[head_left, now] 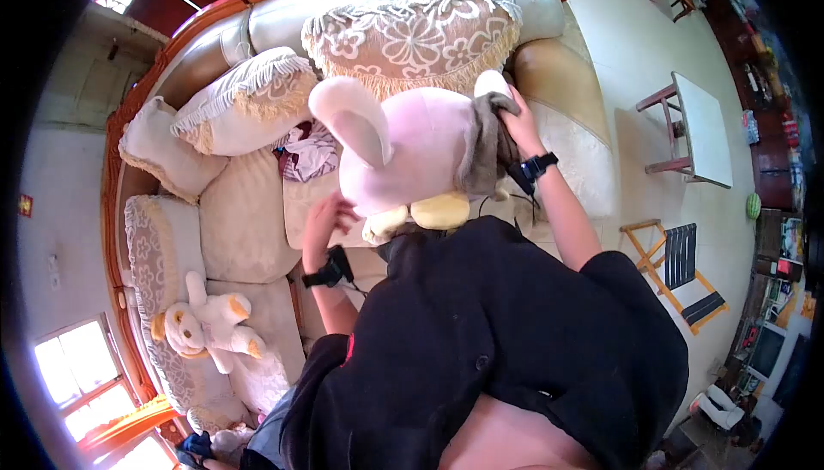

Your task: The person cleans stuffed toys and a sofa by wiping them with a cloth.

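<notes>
Plush (412, 152), pink and long-eared, is held up over the sofa (249, 212), just ahead of the chest. A grey cloth (487, 139) is pressed against its right flank by the right hand (518, 127), whose fingers are closed on the cloth. The left hand (326, 217) lies lower, fingers partly spread against the toy's underside near the yellow feet (429, 211); a firm grip there cannot be made out. The toy's long axis runs left to right between both hands. The right hand sits higher.

No writing, label or number could be read anywhere. A small red sign (24, 205) hung on the wall at the left, too blurred to make out.
</notes>
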{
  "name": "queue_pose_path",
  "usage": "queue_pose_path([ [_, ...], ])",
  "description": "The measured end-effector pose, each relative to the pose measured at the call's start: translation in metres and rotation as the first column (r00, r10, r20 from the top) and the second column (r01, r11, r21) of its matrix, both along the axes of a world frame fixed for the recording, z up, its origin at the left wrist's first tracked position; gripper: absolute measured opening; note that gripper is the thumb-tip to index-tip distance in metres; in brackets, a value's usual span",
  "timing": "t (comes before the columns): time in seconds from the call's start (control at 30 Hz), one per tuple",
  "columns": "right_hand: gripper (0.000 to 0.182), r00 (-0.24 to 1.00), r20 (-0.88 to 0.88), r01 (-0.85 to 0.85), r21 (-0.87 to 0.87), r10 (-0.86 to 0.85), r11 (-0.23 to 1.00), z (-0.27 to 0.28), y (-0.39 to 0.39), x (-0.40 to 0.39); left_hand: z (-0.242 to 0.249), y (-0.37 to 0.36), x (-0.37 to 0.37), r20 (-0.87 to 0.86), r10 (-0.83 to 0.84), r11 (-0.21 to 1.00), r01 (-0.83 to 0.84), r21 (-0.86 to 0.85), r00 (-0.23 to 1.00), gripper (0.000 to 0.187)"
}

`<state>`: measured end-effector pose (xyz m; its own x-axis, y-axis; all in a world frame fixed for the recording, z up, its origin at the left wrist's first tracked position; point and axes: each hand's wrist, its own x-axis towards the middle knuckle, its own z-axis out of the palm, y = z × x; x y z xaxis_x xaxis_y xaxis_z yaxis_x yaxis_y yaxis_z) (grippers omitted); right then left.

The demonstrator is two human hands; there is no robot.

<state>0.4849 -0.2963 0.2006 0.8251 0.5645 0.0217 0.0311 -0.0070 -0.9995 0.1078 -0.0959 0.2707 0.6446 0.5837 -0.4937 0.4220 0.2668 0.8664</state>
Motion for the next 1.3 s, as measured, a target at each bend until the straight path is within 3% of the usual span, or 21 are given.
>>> queue_pose_path([
  [0.07, 0.054, 0.984, 0.171, -0.034, -0.098, 0.051, 0.995, 0.001, 0.011, 0.000, 0.017, -0.024, 0.036, 0.188, -0.248, 0.968, 0.251, 0.006, 0.950, 0.031],
  [0.13, 0.054, 0.968, 0.232, -0.067, -0.122, 0.094, 0.990, 0.026, 0.023, -0.016, 0.022, -0.055, 0.078, 0.189, -0.455, 0.889, 0.435, 0.141, 0.870, 0.036],
  [0.17, 0.055, 0.966, 0.231, -0.101, -0.069, 0.114, 0.993, 0.034, 0.026, -0.026, 0.020, -0.070, 0.098, 0.133, -0.538, 0.839, 0.514, 0.177, 0.832, 0.053],
  [0.2, 0.057, 0.964, 0.231, -0.132, -0.015, 0.132, 0.991, 0.042, 0.028, -0.036, -0.005, -0.086, 0.118, 0.062, -0.497, 0.570, 0.272, 0.775, 0.865, 0.069],
  [0.23, 0.060, 0.949, 0.295, -0.074, -0.123, 0.108, 0.990, 0.050, 0.029, -0.048, -0.001, -0.099, 0.135, 0.063, -0.491, 0.572, 0.267, 0.775, 0.869, 0.069],
  [0.3, 0.064, 0.904, 0.425, -0.036, -0.041, 0.050, 0.998, 0.070, 0.029, -0.077, 0.016, -0.115, 0.159, -0.249, -0.203, 0.688, 0.319, 0.652, 0.947, 0.072],
  [0.43, 0.083, 0.757, 0.648, -0.110, -0.007, 0.088, 0.994, 0.087, 0.018, -0.079, -0.001, -0.087, 0.160, -0.210, -0.242, 0.704, 0.321, 0.634, 0.947, 0.058],
  [0.47, 0.083, 0.761, 0.643, -0.099, -0.009, 0.081, 0.995, 0.078, 0.016, -0.073, 0.001, -0.076, 0.155, -0.102, -0.275, 0.698, 0.271, 0.663, 0.956, 0.051],
  [0.53, 0.098, 0.968, 0.241, -0.100, 0.142, 0.063, 0.985, 0.056, 0.014, -0.062, 0.019, -0.062, 0.148, -0.008, -0.323, 0.689, 0.242, 0.683, 0.946, 0.046],
  [0.6, 0.103, 0.927, 0.359, -0.146, 0.077, 0.109, 0.986, 0.051, 0.009, -0.057, 0.049, -0.051, 0.151, 0.269, -0.278, 0.530, -0.086, 0.843, 0.922, 0.040],
  [0.7, 0.103, 0.839, 0.514, -0.185, -0.040, 0.179, 0.982, 0.085, 0.008, -0.074, 0.078, -0.046, 0.161, 0.317, -0.194, 0.504, -0.183, 0.844, 0.928, 0.050],
  [0.77, 0.095, 0.665, 0.673, -0.267, -0.193, 0.325, 0.944, 0.115, 0.011, -0.089, 0.062, -0.047, 0.172, 0.361, -0.128, 0.665, -0.190, 0.722, 0.924, 0.051],
  [0.8, 0.073, 0.629, 0.738, -0.238, -0.116, 0.244, 0.964, 0.128, 0.014, -0.099, 0.061, -0.047, 0.171, 0.555, -0.038, 0.941, -0.157, 0.300, 0.831, 0.049],
  [0.83, 0.073, 0.625, 0.739, -0.253, -0.114, 0.252, 0.961, 0.129, 0.014, -0.102, 0.057, -0.045, 0.169, 0.555, -0.027, 0.938, -0.172, 0.302, 0.832, 0.049],
  [0.87, 0.061, 0.581, 0.785, -0.287, -0.048, 0.214, 0.957, 0.129, 0.016, -0.103, 0.050, -0.042, 0.168, 0.625, 0.173, 0.984, -0.157, -0.081, 0.762, 0.046],
  [0.9, 0.049, 0.541, 0.824, -0.320, 0.013, 0.171, 0.947, 0.128, 0.017, -0.104, 0.040, -0.041, 0.164, 0.608, 0.384, 0.887, -0.095, -0.451, 0.695, 0.044],
  [0.93, 0.030, 0.540, 0.834, -0.317, 0.075, 0.115, 0.945, 0.131, 0.024, -0.110, 0.023, -0.033, 0.162, 0.619, 0.258, 0.940, -0.044, -0.338, 0.742, 0.045],
  [1.1, 0.025, 0.518, 0.851, -0.252, 0.054, 0.088, 0.966, 0.105, 0.047, -0.113, -0.008, -0.025, 0.166, 0.399, 0.408, 0.827, -0.147, -0.542, 0.821, 0.043],
  [1.17, 0.025, 0.703, 0.689, -0.256, 0.013, 0.176, 0.967, 0.104, 0.055, -0.108, -0.030, -0.018, 0.170, 0.530, 0.333, 0.881, -0.057, -0.471, 0.780, 0.046],
  [1.23, 0.039, 0.750, 0.586, -0.327, -0.073, 0.306, 0.942, 0.108, 0.046, -0.099, -0.021, -0.022, 0.168, 0.489, 0.382, 0.876, -0.139, -0.463, 0.784, 0.047],
  [1.3, 0.065, 0.612, 0.681, -0.444, -0.124, 0.402, 0.887, 0.110, 0.040, -0.094, -0.019, -0.017, 0.165, 0.497, 0.466, 0.836, -0.181, -0.518, 0.732, 0.044],
])
